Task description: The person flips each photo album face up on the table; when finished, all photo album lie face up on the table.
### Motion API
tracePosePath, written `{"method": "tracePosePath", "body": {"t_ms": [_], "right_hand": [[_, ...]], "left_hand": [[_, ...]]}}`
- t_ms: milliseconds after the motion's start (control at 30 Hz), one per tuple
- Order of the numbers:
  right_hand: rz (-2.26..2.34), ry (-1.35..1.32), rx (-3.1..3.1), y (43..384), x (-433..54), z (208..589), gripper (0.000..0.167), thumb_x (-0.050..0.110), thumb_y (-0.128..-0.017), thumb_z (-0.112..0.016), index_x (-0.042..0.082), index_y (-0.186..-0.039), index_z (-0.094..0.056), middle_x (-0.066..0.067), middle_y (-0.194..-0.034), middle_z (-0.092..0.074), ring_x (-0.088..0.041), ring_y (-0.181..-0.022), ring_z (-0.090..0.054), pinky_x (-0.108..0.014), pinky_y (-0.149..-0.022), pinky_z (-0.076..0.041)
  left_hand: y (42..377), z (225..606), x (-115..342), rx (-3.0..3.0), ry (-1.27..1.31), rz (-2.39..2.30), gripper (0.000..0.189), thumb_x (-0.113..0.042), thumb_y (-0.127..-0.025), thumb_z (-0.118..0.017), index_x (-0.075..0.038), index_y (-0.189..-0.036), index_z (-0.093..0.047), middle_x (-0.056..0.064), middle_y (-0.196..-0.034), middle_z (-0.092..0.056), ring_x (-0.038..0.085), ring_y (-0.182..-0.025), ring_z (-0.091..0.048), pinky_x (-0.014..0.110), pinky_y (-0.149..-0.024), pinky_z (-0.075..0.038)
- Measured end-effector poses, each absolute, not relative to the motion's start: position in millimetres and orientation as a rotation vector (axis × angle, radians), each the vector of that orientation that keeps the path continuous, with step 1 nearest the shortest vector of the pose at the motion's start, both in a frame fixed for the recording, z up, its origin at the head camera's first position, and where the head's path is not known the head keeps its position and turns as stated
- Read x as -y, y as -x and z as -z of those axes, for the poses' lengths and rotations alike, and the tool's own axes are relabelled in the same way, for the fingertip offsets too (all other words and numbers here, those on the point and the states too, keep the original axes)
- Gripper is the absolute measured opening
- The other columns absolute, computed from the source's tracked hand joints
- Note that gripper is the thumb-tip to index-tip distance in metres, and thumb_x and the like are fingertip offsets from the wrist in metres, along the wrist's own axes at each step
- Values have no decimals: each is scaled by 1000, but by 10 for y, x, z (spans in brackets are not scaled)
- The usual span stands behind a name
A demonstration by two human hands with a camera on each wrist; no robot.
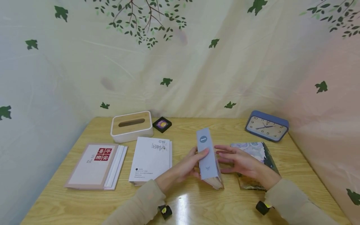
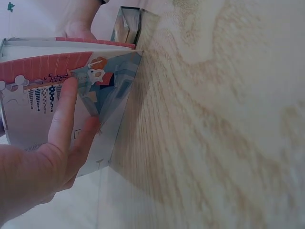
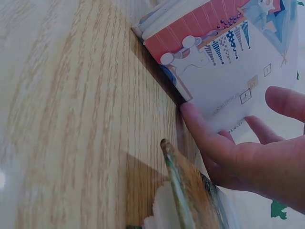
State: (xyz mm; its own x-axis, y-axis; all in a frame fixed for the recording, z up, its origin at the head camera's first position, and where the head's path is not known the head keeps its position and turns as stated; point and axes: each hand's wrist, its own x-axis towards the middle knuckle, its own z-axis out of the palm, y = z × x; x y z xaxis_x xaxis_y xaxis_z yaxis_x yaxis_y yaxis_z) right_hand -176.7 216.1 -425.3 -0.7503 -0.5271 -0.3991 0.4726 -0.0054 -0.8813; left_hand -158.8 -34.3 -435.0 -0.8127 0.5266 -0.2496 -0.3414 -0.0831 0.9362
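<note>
Hands: the left hand holds the blue book — thumb on its blue back, fingers on the side. The right hand has its fingers spread and loose, with a fingertip touching the other side.
Blue book: in the middle, between the hands, with its back turned up and its page ends showing at the near end. Both covers have red parts and little flags.
Painted book: on the table, below the right hand.
White book: on the table, just left of the left hand.
Pink-edged book: farther left, with red squares of writing.
Box: white, with a wood-coloured top and a long slot, behind the white book.
Black square: small, right beside the box.
Clock: blue, at the back right — behind the painted book.
Cloth: behind everything, with green birds and leafy twigs.
</note>
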Motion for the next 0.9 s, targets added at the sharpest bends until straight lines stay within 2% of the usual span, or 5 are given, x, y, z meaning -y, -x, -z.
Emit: {"method": "tracePosePath", "body": {"t_ms": [267,500,700,900], "right_hand": [[1808,33,-1600,1795,-2145,4283,65,21,-107,-52,13,-162,-18,-17,-160,-32,-33,-140,-39,-58,-105,-44],[1802,33,-1620,1798,-2124,4283,66,17,-107,-53,13,-163,-18,-19,-163,-24,-36,-142,-30,-56,-105,-44],[1804,22,-1660,1790,-2099,4325,67,16,-105,-56,9,-161,-20,-20,-162,-22,-35,-139,-33,-52,-103,-47],[1776,37,-1718,1778,-2080,4377,69,14,-105,-55,8,-162,-16,-22,-163,-14,-39,-140,-31,-55,-105,-45]], "left_hand": [[1614,4315,379,-1622,-194,-1952,71,-48,-100,-59,-11,-152,-30,15,-119,-61,26,-96,-65,34,-61,-59],[1624,4307,471,-1621,-195,-1963,68,-44,-102,-57,-12,-154,-27,15,-126,-58,27,-103,-64,37,-70,-60],[1622,4377,570,-1576,-189,-1992,66,-37,-104,-56,-11,-156,-23,16,-128,-58,26,-103,-65,39,-75,-60],[1558,4401,640,-1570,-150,-2006,65,-33,-106,-51,-8,-156,-19,18,-134,-55,30,-112,-62,47,-84,-59]]}}
